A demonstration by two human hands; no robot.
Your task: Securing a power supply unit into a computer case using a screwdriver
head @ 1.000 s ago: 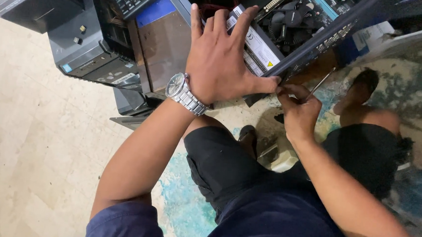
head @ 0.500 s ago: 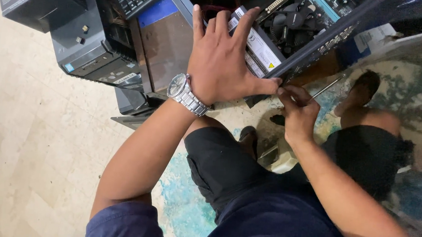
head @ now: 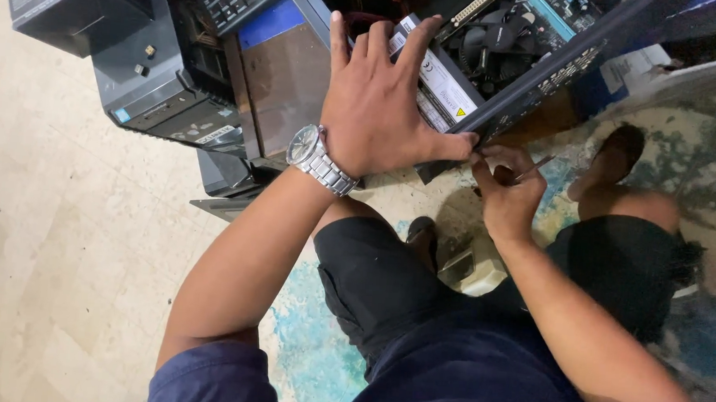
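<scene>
My left hand lies flat, fingers spread and released, pressing on the silver metal power supply box inside the open black computer case, which lies on the floor ahead of my knees. My right hand keeps a clenched grip on a thin metal screwdriver at the case's lower edge.

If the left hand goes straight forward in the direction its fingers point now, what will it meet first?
The left hand lies flat on the grey power supply box of the open computer case. Sliding on, its fingers would probably first meet the black fan and cables inside; depth is unclear.
</scene>
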